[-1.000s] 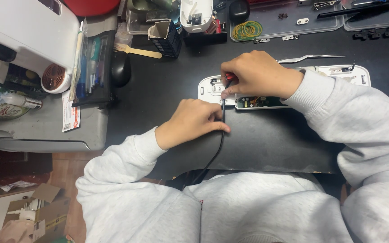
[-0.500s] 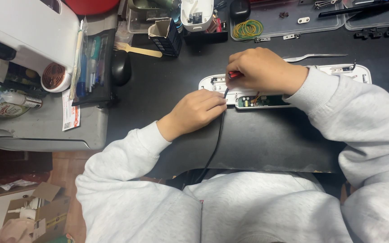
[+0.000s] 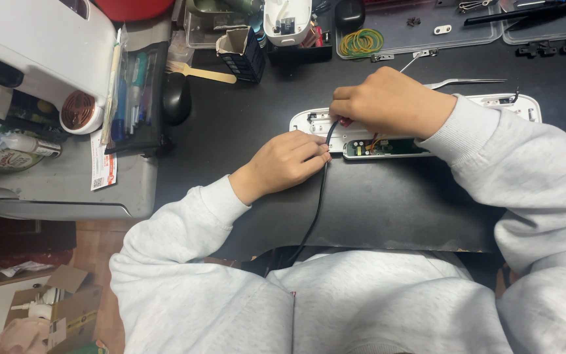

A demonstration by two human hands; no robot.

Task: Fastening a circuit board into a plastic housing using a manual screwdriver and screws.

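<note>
On a dark work counter (image 3: 244, 124) crowded with tools, a person in a pale grey sweatshirt bends over an opened white power strip (image 3: 492, 105), seen from above. At far left sit a white machine (image 3: 27, 39) and a spool of copper wire (image 3: 78, 110) beside a dark pouch of pens (image 3: 131, 92); a black mouse (image 3: 176, 98) and a wooden fork (image 3: 201, 72) lie just beyond. Moving right, the left hand (image 3: 289, 164) rests on the counter with its grip closed on a black cable (image 3: 316, 203), pinching it where it meets the near end of the strip; the cable trails down toward the person's lap. The right hand (image 3: 391, 101) lies over the strip's open shell, fingers curled around something small with a red tip, though what it is cannot be made out. Just below that hand a green circuit board (image 3: 381, 149) shows inside the casing. Behind, a bundle of yellow-green rubber bands (image 3: 361, 41) sits in a clear tray, and metal tweezers (image 3: 466, 82) lie just beyond the strip.

Compared with a second ago, the left hand has slid up the cable to the strip's end, and the right hand has shifted slightly along the casing. By the look of it, the cable is being steadied at its entry point while its wires are worked on inside, a job that appears midway, with the shell uncovered.
</note>
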